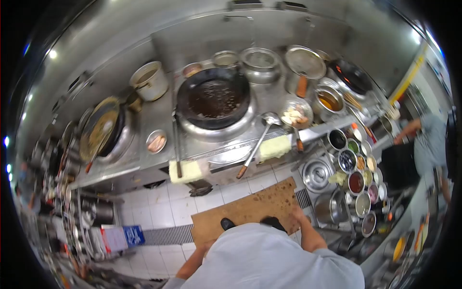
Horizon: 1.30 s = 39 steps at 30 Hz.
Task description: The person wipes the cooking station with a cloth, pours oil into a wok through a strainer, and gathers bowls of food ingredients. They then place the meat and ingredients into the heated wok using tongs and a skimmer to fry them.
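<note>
My right hand (296, 217) hangs low at my side, over the brown mat; its fingers are blurred, and I cannot make out anything in it. My left hand (206, 246) is beside my body, mostly hidden by my shirt. Ahead of me a large black wok (214, 98) with dark bubbling liquid sits on the stove. A ladle (260, 144) with a wooden handle lies at the counter edge by a folded yellow cloth (275, 147). Another yellow cloth (186, 171) lies under a long-handled tool (176, 144). A strainer (296, 113) holds pale pieces of food.
A second wok (102, 129) stands at the left, near a small bowl of meat (156, 141) and a tall pot (149, 81). Several sauce containers (356, 183) fill a rack at the right. Another person (429, 139) stands at the far right. A cardboard mat (250, 207) covers the floor.
</note>
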Each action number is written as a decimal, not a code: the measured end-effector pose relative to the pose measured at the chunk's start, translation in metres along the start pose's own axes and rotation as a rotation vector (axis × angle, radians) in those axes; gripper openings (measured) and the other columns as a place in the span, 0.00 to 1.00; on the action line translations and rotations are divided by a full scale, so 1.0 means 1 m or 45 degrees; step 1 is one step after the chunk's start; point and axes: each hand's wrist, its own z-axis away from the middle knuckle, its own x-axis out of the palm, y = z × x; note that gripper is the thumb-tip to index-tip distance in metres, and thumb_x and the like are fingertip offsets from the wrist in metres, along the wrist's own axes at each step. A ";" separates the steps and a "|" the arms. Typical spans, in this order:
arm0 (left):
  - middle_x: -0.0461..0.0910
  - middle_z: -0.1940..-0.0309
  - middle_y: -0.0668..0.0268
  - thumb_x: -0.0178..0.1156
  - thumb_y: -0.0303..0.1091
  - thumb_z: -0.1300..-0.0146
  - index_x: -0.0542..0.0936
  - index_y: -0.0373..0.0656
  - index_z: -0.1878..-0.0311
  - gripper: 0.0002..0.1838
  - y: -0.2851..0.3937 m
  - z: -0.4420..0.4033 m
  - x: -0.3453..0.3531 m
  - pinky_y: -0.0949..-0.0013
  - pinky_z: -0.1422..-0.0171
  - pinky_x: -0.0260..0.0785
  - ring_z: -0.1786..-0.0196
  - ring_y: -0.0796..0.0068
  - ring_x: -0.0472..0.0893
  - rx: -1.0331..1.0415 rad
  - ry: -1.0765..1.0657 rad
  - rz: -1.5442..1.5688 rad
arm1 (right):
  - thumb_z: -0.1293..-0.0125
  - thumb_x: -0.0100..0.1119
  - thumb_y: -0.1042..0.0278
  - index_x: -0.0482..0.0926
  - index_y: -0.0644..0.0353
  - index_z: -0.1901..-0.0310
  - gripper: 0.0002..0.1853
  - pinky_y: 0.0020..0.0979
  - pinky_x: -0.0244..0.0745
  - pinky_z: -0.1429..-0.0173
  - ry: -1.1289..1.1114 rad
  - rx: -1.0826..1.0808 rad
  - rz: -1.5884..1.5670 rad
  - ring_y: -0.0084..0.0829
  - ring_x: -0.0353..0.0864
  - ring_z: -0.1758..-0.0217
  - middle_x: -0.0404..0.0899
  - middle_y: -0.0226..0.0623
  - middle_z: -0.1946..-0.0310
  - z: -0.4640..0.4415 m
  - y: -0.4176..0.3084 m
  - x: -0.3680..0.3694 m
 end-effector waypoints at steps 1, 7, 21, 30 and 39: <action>0.76 0.46 0.57 0.59 0.56 0.38 0.66 0.44 0.33 0.37 -0.013 -0.004 -0.003 0.58 0.45 0.71 0.47 0.61 0.78 0.020 0.145 0.051 | 0.33 0.48 0.69 0.72 0.59 0.42 0.18 0.38 0.78 0.61 -0.085 0.264 -0.359 0.37 0.79 0.59 0.78 0.43 0.60 0.058 -0.128 -0.031; 0.80 0.58 0.63 0.58 0.45 0.35 0.75 0.40 0.43 0.23 0.032 0.059 -0.035 0.65 0.63 0.75 0.58 0.69 0.81 -0.172 0.804 0.236 | 0.36 0.52 0.69 0.56 0.48 0.34 0.29 0.44 0.80 0.61 0.214 0.267 -1.050 0.40 0.78 0.57 0.73 0.40 0.54 -0.070 -0.159 -0.065; 0.79 0.73 0.51 0.54 0.42 0.36 0.79 0.35 0.65 0.17 -0.026 0.059 -0.008 0.59 0.59 0.70 0.65 0.61 0.80 -0.017 0.866 -0.587 | 0.32 0.54 0.48 0.69 0.54 0.43 0.23 0.50 0.78 0.53 -0.782 0.311 -0.679 0.44 0.80 0.54 0.77 0.42 0.52 -0.079 -0.156 0.081; 0.81 0.73 0.59 0.55 0.42 0.36 0.80 0.36 0.66 0.16 0.054 0.064 -0.005 0.65 0.62 0.70 0.69 0.71 0.76 -0.066 0.893 0.287 | 0.33 0.54 0.45 0.66 0.56 0.46 0.25 0.53 0.73 0.42 -0.782 0.382 -1.529 0.43 0.76 0.50 0.74 0.44 0.54 -0.045 -0.333 0.127; 0.80 0.76 0.64 0.56 0.43 0.34 0.79 0.38 0.69 0.16 -0.016 0.022 -0.055 0.63 0.66 0.72 0.69 0.73 0.78 0.835 0.861 -0.297 | 0.35 0.56 0.69 0.64 0.53 0.62 0.09 0.29 0.61 0.82 -0.215 -0.032 -1.402 0.21 0.64 0.83 0.65 0.27 0.78 0.084 -0.439 0.086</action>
